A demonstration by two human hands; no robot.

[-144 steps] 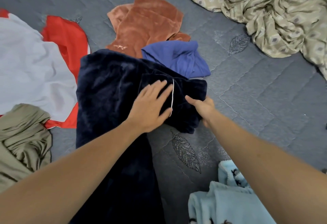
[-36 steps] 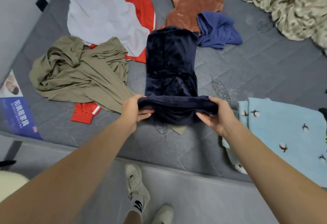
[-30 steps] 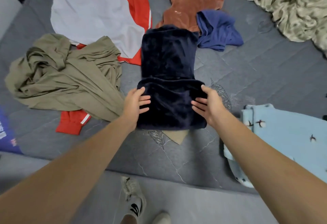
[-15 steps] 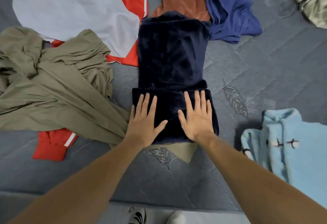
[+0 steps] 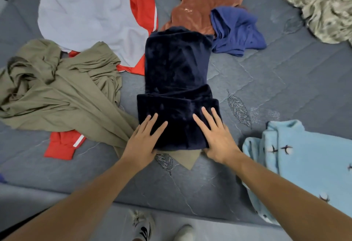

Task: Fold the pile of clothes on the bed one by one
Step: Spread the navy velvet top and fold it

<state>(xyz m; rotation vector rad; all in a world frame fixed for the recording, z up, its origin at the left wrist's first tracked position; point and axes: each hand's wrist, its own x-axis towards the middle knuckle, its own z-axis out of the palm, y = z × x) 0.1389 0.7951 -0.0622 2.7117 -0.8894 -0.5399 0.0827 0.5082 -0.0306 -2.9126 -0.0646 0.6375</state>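
Task is partway, early by the look of it: the dark navy fleece garment (image 5: 177, 88) lies in the middle of the grey bed (image 5: 285, 80), already narrowed into a long strip running near to far, with its near end turned up over itself into one thick fold. Left hand (image 5: 144, 139) and right hand (image 5: 215, 134) both lie flat on that near fold, fingers straight and spread, pressing down, gripping nothing. Judging from this, at least one more fold toward the far end is left before this piece is finished. Everything else looks unfolded or only loosely laid: one olive garment (image 5: 57, 90) crumpled at left, its corner poking out under the navy piece's near edge; one red garment (image 5: 139, 10) far left, with a red bit also showing near the olive one's near edge, same piece or not, cannot tell; one pale lilac garment (image 5: 85, 15) spread over the red; one rust velvet piece (image 5: 205, 2) far centre, touching the navy strip's far end; one blue garment (image 5: 234, 29) bunched just right of it; one light blue fleece with small prints (image 5: 304, 160) near right, laid fairly flat, possibly already done, hard to say; one beige patterned sheet or blanket (image 5: 323, 2) heaped far right. Count: eight fabric items in view, one in work. Two shoes (image 5: 142, 227) on the floor at the near edge.
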